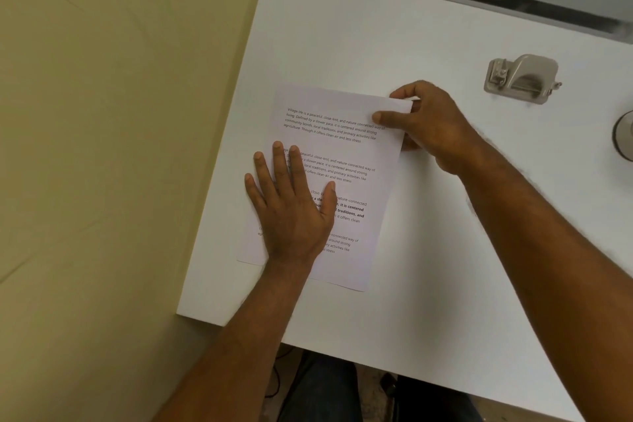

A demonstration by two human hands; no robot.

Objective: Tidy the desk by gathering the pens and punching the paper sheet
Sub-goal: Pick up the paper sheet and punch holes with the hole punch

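Left hand (291, 205) flat on the paper sheet (342, 178), fingers straight and pointing to 12 o'clock, pinning the lower left part to the white bench (428, 267). Sheet lying printed side up near the bench's left edge. Right hand (431, 127) at the sheet's 2 o'clock corner, grip pinched on it, thumb on top, corner slightly lifted. Hole punch (522, 79) standing apart at 2 o'clock from that hand, untouched. No pens in view. Likely step: picking up the sheet for punching. Next: lift, carry right, slide one edge squarely into the punch slot.
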